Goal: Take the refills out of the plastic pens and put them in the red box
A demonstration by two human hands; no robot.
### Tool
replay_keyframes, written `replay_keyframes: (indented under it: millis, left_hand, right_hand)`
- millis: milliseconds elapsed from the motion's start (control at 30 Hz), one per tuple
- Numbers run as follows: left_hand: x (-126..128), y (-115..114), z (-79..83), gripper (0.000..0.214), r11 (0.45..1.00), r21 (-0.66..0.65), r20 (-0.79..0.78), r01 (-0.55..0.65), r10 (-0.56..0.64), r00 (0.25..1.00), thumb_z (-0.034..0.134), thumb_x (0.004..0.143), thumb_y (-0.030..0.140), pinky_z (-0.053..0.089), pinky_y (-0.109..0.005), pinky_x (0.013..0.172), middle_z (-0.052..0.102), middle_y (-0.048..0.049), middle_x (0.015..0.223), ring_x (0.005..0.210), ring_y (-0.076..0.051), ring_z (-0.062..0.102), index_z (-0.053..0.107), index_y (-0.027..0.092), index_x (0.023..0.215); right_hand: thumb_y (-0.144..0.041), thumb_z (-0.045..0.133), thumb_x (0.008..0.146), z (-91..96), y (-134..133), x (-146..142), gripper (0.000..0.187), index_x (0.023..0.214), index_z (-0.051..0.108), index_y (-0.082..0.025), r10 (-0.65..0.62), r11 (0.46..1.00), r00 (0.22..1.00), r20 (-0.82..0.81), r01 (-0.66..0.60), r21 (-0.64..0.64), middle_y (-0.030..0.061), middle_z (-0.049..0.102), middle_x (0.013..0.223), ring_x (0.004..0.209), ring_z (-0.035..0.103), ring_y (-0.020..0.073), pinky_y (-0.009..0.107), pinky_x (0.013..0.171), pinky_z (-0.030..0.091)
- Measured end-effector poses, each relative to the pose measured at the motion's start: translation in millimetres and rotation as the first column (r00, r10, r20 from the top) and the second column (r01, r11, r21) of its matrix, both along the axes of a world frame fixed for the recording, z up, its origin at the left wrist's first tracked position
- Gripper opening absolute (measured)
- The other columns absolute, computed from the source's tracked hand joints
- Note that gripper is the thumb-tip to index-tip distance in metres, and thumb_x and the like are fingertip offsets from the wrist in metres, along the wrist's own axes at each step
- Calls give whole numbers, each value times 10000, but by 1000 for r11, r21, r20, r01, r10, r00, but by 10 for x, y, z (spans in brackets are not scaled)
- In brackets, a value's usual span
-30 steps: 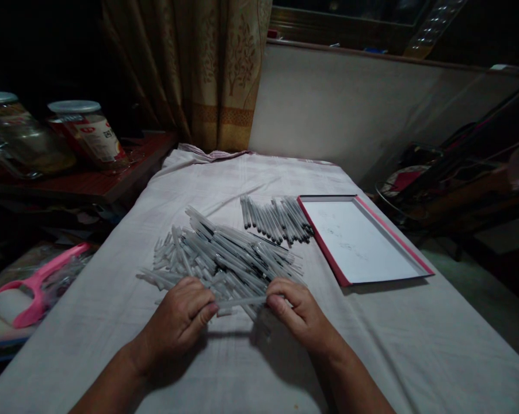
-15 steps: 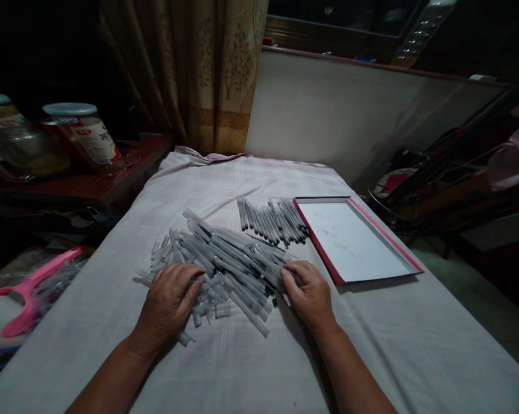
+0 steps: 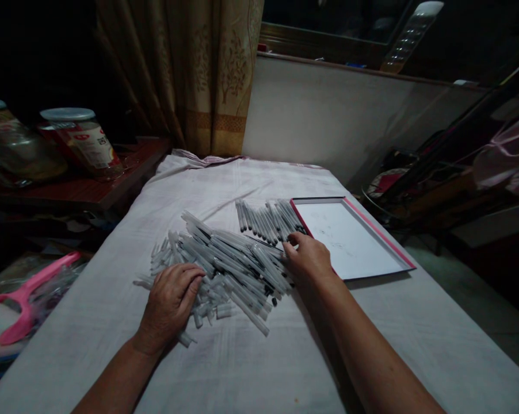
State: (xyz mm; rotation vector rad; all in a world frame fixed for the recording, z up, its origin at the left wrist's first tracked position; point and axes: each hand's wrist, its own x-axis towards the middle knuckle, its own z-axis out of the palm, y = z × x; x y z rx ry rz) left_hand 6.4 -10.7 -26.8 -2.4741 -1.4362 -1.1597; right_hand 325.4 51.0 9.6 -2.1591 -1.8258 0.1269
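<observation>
A loose pile of clear pen barrels [image 3: 237, 259], some with dark parts among them, lies in the middle of the cloth. Small clear pen caps [image 3: 212, 296] are heaped along its near left side. My left hand [image 3: 171, 299] rests curled over those caps, thumb drawn close to the fingers; whatever is under them is hidden. Beyond the pile, pens with black ends [image 3: 270, 221] lie in a rough row. My right hand [image 3: 309, 256] is between the pile's right end and that row, thumb and fingertips close together. What they pinch, if anything, cannot be made out.
A shallow red-edged box lid [image 3: 350, 236] with a white inside lies right of the row. The bed-like surface has a white cloth [image 3: 242, 368]. Jars [image 3: 84, 141] stand on a dark red table at left, near a pink-handled item [image 3: 24, 299].
My right hand has moved forward from the pile's right end toward the row of pens, now covering the lid's near left corner. My left hand stays over the caps. The view shifts slightly.
</observation>
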Motion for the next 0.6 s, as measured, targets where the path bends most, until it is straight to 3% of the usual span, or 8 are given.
replay_keyframes:
  millis: [67,200,333,433,500,600]
  left_hand:
    - [-10,4,-6,178,1000,6,2,-7,7,1000,497,992,288,489,-364,881,724,-41,985,949,-209,664,662,225,1019]
    - [-11,7,-1,178,1000,10,12,-15,15,1000,495,989,291,505,-366,868,726,-44,975,941,-211,670,658,228,1020]
    - [-9,0,12,139,999,47,5,-13,13,1000,519,978,250,505,-357,850,720,-41,976,927,-208,671,647,224,1026]
    - [21,-34,44,147,998,60,-28,-7,8,1000,523,980,235,500,-369,885,701,-56,1015,965,-216,656,621,216,1088]
    - [62,-70,79,224,996,83,-36,-23,26,999,531,977,237,490,-401,945,662,-101,1139,1077,-244,624,582,200,1192]
    - [135,-123,122,353,990,129,-47,-61,67,997,556,967,254,462,-455,1017,525,-170,1367,1265,-301,524,516,196,1313]
  right_hand:
    - [-357,640,829,-46,101,-7,212,892,766,-199,-36,999,999,-1,36,-11,123,767,860,810,696,274,322,685,444]
    - [-250,669,762,-139,185,80,92,746,748,-204,-80,991,992,-96,90,99,100,734,704,706,673,243,308,636,431]
    - [-287,587,836,-118,43,216,189,845,755,-202,-108,962,971,-211,156,225,91,745,738,666,660,234,331,617,464]
    - [-375,518,898,-101,-223,177,304,956,740,-175,-18,936,927,-374,147,321,82,762,804,677,672,208,314,623,512]
    - [-420,588,862,-106,-425,76,321,930,750,-152,146,935,757,-637,105,339,86,760,788,672,675,206,309,623,529]
    - [-389,698,791,-113,-661,-104,253,877,777,-164,246,966,548,-800,-69,249,63,751,772,678,666,190,296,639,527]
